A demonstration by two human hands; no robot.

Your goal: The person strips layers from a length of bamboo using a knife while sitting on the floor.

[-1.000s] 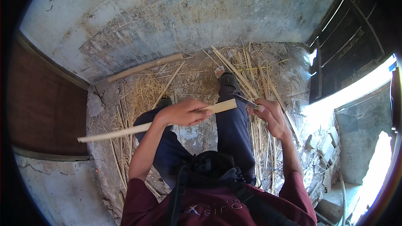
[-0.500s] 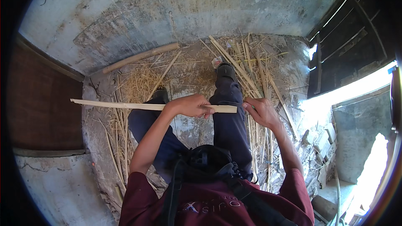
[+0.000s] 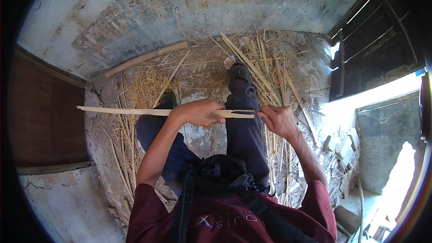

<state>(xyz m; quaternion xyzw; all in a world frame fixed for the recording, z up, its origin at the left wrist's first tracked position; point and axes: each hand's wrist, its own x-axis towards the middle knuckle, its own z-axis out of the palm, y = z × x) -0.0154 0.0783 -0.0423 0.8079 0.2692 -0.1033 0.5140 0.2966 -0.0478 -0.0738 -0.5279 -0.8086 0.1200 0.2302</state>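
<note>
A long pale bamboo strip [image 3: 119,110] lies level across my knees, its far end reaching out to the left. Closed around it near its right end is my left hand [image 3: 198,112], thumb along the near side. That right end is split into two prongs. In the split lies the thin dark blade of a knife [image 3: 246,112]. My right hand [image 3: 280,120] is closed just beyond the prongs, fingers wrapped round the knife's handle, which is mostly hidden.
Straw-like shavings [image 3: 146,85] and several split bamboo lengths [image 3: 249,63] litter the floor between and beside my feet. A thick round pole [image 3: 146,58] rests along the base of the far wall. Broken blocks [image 3: 344,153] are piled at the right by a bright opening.
The knife blade has gone from above the strip's right end into it, and that end now shows a split. My right hand has moved slightly left and down.
</note>
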